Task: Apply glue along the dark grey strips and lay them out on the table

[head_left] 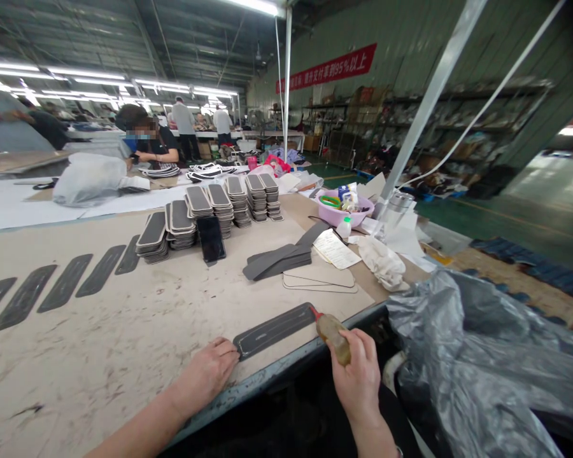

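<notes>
A long dark grey panel (274, 329) with rounded ends and a shiny line along its border lies near the table's front edge. The bent fingers of my left hand (214, 364) hold its left end against the tabletop. My right hand (358, 375) is wrapped round a yellowish-brown squeeze glue bottle (333, 337). The bottle tilts, its red nozzle at the panel's right end. Beyond the panel are pale rounded sheets (319, 280) and dark grey strips (281, 259). Several similar panels (65, 283) with shiny lines lie in a row at the left.
Several stacks of grey panels (181, 219) stand at the back of the table (138, 356), a black phone (211, 239) leaning against them. A pink basin (332, 215), papers (337, 248) and a crumpled white cloth (382, 261) sit rightward. Grey plastic sheeting (477, 362) bulges beside my right arm.
</notes>
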`<action>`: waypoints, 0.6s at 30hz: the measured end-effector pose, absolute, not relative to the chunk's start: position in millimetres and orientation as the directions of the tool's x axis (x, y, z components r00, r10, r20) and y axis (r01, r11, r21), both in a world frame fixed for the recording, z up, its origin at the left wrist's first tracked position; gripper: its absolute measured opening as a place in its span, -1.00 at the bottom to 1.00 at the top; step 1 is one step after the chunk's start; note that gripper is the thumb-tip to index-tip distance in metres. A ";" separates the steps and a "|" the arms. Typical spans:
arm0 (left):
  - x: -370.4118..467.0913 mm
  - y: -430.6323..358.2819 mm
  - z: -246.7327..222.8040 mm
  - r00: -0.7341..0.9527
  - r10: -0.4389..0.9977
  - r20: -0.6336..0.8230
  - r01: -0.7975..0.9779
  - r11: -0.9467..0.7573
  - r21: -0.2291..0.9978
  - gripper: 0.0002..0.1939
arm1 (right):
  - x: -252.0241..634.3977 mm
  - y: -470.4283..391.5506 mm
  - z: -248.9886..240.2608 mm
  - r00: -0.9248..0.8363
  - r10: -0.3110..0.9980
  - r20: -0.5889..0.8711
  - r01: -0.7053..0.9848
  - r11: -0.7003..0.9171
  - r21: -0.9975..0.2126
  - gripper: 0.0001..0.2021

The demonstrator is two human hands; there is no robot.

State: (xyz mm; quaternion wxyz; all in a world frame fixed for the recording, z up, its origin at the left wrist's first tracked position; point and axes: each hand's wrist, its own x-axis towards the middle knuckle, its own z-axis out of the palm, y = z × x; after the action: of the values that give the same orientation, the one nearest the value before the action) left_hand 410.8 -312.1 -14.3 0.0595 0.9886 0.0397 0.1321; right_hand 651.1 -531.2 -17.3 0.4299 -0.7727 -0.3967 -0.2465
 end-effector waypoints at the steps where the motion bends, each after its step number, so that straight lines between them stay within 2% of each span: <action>1: 411.0 -312.2 -14.0 0.964 0.094 0.248 0.063 -0.989 0.132 -0.77 | 651.3 -530.0 -16.9 0.566 0.402 0.719 0.823 -0.323 -0.467 -0.80; 8: 415.3 -313.6 -9.9 0.972 0.134 0.195 0.107 -0.984 0.143 -0.73 | 646.4 -543.5 -9.0 0.532 0.392 0.750 0.842 -0.340 -0.420 -0.80; 18: 415.7 -313.3 -14.5 0.947 0.145 0.285 0.112 -0.985 0.131 -0.76 | 636.1 -562.0 -11.9 0.488 0.435 0.757 0.873 -0.271 -0.406 -0.77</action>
State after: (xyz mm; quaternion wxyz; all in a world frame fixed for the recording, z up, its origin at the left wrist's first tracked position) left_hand 415.7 -313.3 -14.5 0.0567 0.9851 0.0652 0.1484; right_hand 636.1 -562.0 -11.9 0.4197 -0.7534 -0.4338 -0.2609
